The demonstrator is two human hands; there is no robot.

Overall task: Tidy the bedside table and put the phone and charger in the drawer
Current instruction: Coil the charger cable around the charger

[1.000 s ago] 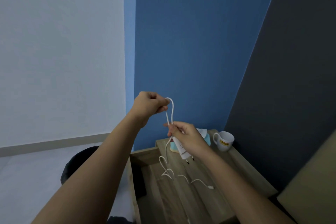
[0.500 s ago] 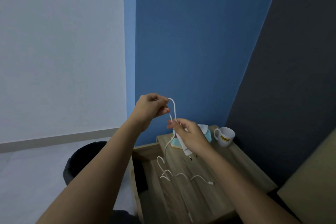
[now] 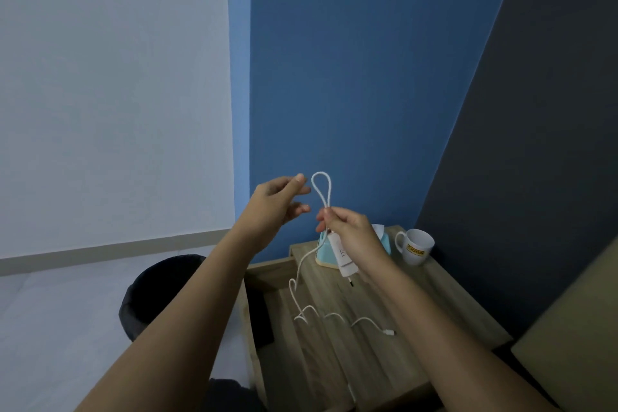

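Bedside table (image 3: 384,361): wood-grain surface, light brown, matt, with visible streaked grain. Charger (image 3: 344,256): white plastic body, smooth, slight sheen. Its cable (image 3: 321,191): white, smooth sheathing, matt. Mug (image 3: 416,246) at the far right of the table: white, glossy, looks ceramic, with a yellow printed label. Tissue box (image 3: 322,252) behind the charger: pale blue, smooth, likely plastic; white paper tissue at the top. Bin (image 3: 150,291) on the left: dark, matt; material unclear. Walls: painted, matt.

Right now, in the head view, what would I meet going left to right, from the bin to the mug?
Black bin → left hand → cable loop → right hand holding the charger → white mug.
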